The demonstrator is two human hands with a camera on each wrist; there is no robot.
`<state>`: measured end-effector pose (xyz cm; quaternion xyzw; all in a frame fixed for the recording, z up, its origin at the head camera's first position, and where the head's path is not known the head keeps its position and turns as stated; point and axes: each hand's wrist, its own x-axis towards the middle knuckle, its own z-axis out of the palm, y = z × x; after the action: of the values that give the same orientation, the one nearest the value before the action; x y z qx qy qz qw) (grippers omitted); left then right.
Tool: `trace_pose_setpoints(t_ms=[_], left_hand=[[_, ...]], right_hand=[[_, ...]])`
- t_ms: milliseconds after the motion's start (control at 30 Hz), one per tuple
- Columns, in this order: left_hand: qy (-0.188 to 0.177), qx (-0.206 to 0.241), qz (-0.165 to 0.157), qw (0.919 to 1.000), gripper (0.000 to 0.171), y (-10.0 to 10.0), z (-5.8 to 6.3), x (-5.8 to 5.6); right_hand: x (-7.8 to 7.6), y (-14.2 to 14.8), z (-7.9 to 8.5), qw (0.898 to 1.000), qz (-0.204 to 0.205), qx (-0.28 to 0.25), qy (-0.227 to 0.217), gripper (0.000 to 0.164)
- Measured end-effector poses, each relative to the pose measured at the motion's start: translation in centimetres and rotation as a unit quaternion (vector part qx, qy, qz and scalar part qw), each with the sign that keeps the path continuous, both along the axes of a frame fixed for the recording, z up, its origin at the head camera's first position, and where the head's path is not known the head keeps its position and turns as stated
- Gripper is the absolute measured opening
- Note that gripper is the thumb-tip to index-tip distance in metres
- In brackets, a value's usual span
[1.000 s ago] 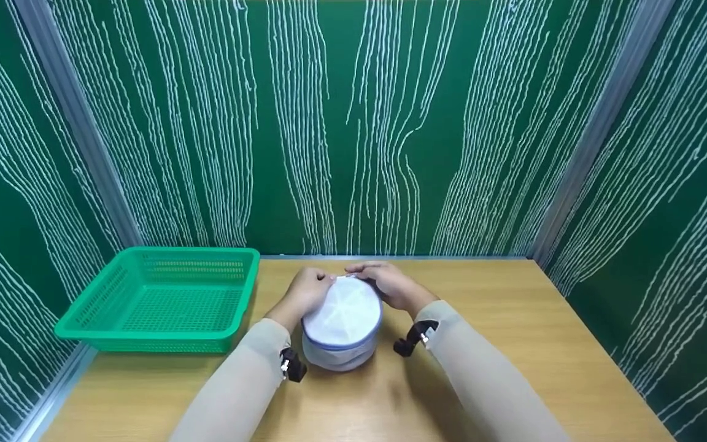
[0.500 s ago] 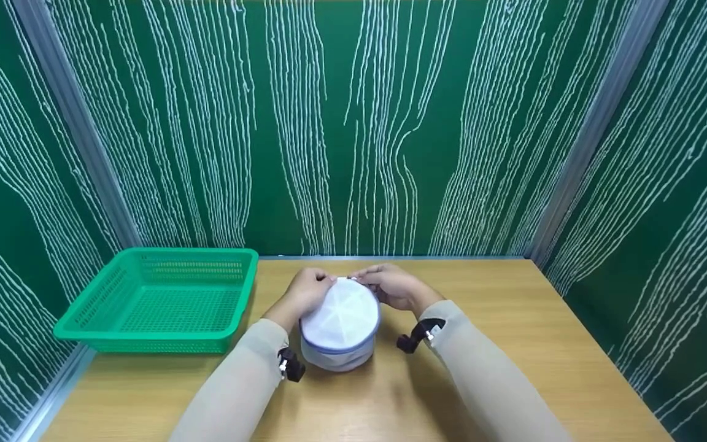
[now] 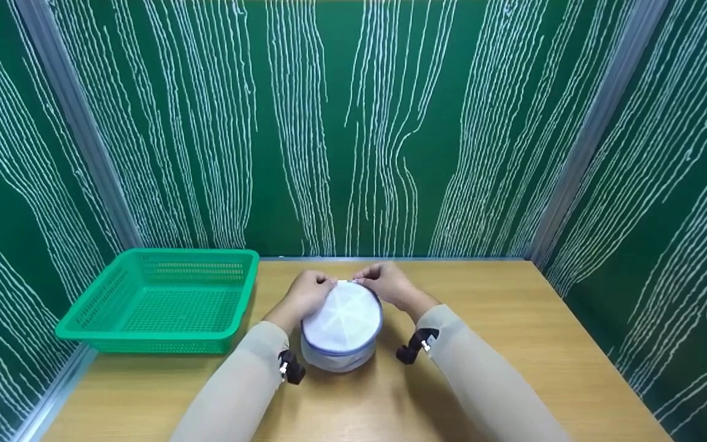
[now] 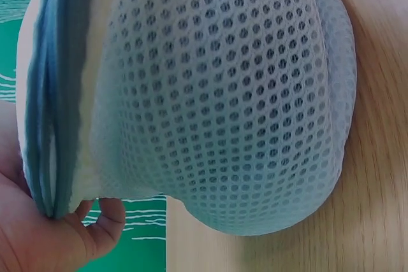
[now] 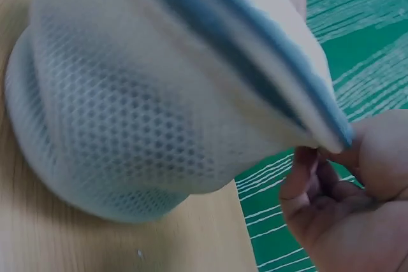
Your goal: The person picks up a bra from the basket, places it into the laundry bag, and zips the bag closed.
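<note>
A round white mesh laundry bag [image 3: 342,319] stands on the table, its flat lid facing up. Blue zipper tape [image 4: 54,93] runs around the lid's edge, and the honeycomb mesh side [image 4: 223,81] bulges below it. At the far left of the rim, my left hand [image 3: 307,291] pinches the zipper edge between thumb and fingers. My right hand [image 3: 392,285] pinches the far right of the same rim, close to the left one. In the right wrist view, thumb and forefinger meet at the end of the zipper band [image 5: 236,49]; any zipper pull there is hidden by the fingers.
A green plastic basket [image 3: 237,307] with perforated sides stands on the left of the wooden table [image 3: 488,344]. Green walls [image 3: 384,153] with white wavy lines rise behind the table and at both sides. Black wrist cameras are strapped over both sleeves.
My right hand has shifted its fingers at the bag's far rim, from lying extended over it to pinching it. The left hand keeps its pinch, and the bag has barely moved.
</note>
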<state>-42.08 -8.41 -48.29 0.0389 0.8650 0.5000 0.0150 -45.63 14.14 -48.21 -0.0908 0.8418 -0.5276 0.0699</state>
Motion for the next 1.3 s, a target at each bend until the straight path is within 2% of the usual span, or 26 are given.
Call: trace_pose_setpoints(t_ms=[100, 200, 300, 433, 567, 833, 1000, 1100, 1233, 1300], left_hand=[[-0.005, 0.008, 0.006, 0.9999, 0.029, 0.0, 0.0, 0.1], [-0.011, 0.009, 0.012, 0.9998, 0.030, 0.0, 0.0, 0.1], [-0.022, 0.001, 0.029, 0.9993, 0.031, 0.0, -0.1, 0.2], [-0.027, -0.010, 0.060, 0.9978, 0.032, -0.1, -0.1, 0.5], [-0.014, -0.010, 0.081, 0.9966, 0.033, -0.2, -0.1, 0.9], [-0.029, 0.025, 0.102, 0.9940, 0.030, 0.7, -0.6, 1.9], [-0.021, 0.015, 0.114, 0.9932, 0.031, 0.9, -0.7, 2.0], [-0.011, -0.001, 0.096, 0.9953, 0.038, 1.0, -0.4, 1.9], [0.011, -0.031, 0.042, 0.9986, 0.043, 1.5, 0.3, 1.5], [0.022, -0.044, 0.026, 0.9984, 0.041, 1.7, 0.5, 1.3]], right_hand=[[0.2, -0.3, 0.0, 0.997, -0.010, 0.040, 0.060, 0.013], [0.4, -0.4, -0.1, 0.992, -0.006, 0.059, 0.110, 0.014], [0.5, -0.4, -0.1, 0.988, -0.005, 0.068, 0.135, 0.013], [0.7, 0.0, 0.0, 0.989, -0.012, 0.068, 0.134, 0.012], [0.6, 0.4, -0.1, 0.990, -0.017, 0.057, 0.125, 0.012], [0.9, 0.9, 0.2, 0.989, -0.035, 0.072, 0.126, 0.011], [0.8, 0.4, 0.5, 0.988, -0.032, 0.079, 0.128, 0.011], [0.8, 0.0, 0.8, 0.988, -0.027, 0.077, 0.128, 0.013], [0.9, -0.7, 1.0, 0.987, -0.013, 0.073, 0.142, 0.015], [0.9, -1.1, 1.2, 0.986, -0.005, 0.073, 0.148, 0.014]])
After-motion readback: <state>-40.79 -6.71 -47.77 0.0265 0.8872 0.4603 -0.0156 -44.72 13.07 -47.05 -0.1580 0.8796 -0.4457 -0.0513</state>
